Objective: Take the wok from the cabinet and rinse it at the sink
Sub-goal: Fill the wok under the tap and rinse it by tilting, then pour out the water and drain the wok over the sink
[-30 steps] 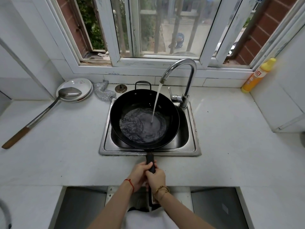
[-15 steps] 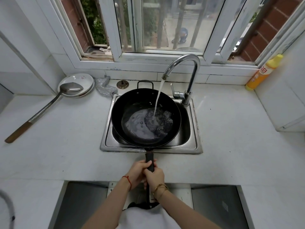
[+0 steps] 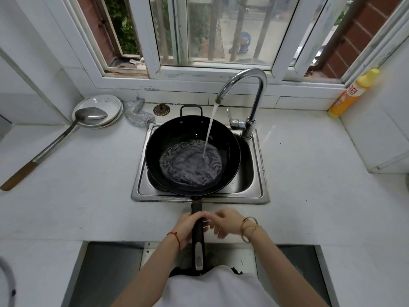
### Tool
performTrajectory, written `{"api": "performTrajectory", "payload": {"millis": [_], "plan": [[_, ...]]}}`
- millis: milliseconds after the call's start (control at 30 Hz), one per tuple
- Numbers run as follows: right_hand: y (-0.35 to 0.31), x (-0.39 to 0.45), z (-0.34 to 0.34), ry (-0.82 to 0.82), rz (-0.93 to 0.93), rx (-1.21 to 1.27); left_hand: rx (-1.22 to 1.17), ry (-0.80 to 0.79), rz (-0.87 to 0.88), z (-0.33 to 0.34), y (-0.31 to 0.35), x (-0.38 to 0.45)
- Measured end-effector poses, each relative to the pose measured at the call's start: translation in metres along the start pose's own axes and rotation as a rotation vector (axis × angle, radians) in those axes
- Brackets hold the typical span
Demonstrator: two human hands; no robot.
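A black wok (image 3: 174, 134) sits over the steel sink (image 3: 257, 165), partly filled with rippling water. A stream runs from the curved chrome faucet (image 3: 247, 85) into its right half. The wok's long black handle (image 3: 197, 235) points toward me over the counter edge. My left hand (image 3: 188, 224) grips that handle near the sink rim. My right hand (image 3: 225, 222) hovers just right of the handle, fingers loosely spread and blurred, holding nothing.
A long metal ladle (image 3: 66, 136) with a wooden grip lies on a white plate (image 3: 110, 103) at the back left. A crumpled scrubber (image 3: 136, 116) and a sink strainer (image 3: 161, 110) lie behind the sink. A yellow bottle (image 3: 352, 94) stands back right.
My right hand has let go of the wok handle and moved off to the right; my left hand still holds it. The water in the wok has swirled and spread.
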State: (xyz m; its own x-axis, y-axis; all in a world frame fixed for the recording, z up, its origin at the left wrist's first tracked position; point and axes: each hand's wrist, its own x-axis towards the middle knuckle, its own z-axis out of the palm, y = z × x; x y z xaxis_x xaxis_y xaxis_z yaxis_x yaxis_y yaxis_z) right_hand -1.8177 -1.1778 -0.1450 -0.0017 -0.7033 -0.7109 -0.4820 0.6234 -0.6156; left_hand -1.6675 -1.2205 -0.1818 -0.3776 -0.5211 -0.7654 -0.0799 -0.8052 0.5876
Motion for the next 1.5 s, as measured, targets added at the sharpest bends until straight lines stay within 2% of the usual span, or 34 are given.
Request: {"api": "performTrajectory", "payload": {"millis": [200,367,533,633,767,1000,1233,1367,1500], "plan": [[-0.017,0.027,-0.073,0.655,-0.201,-0.088,-0.118,-0.083,-0.079,0.004,0.003,0.002],[-0.048,0.061,-0.129,0.832,-0.335,-0.246,-0.174,-0.131,-0.139,0.001,0.005,0.005],[-0.075,0.108,-0.175,0.862,-0.369,-0.631,-0.145,-0.190,-0.197,-0.003,0.009,0.008],[-0.087,0.136,-0.196,0.795,-0.337,-0.819,-0.124,-0.213,-0.226,-0.005,0.011,0.010],[-0.098,0.153,-0.205,0.681,-0.233,-0.917,-0.112,-0.230,-0.259,-0.007,0.010,0.014],[-0.102,0.160,-0.215,0.597,-0.139,-1.043,-0.105,-0.261,-0.276,-0.011,0.009,0.016],[-0.098,0.155,-0.218,0.662,-0.085,-1.341,-0.124,-0.283,-0.267,-0.014,0.010,0.014],[-0.091,0.151,-0.218,0.737,-0.056,-1.368,-0.129,-0.265,-0.255,-0.013,0.011,0.011],[-0.090,0.149,-0.219,0.719,-0.036,-1.332,-0.130,-0.252,-0.234,-0.011,0.009,0.010]]}}
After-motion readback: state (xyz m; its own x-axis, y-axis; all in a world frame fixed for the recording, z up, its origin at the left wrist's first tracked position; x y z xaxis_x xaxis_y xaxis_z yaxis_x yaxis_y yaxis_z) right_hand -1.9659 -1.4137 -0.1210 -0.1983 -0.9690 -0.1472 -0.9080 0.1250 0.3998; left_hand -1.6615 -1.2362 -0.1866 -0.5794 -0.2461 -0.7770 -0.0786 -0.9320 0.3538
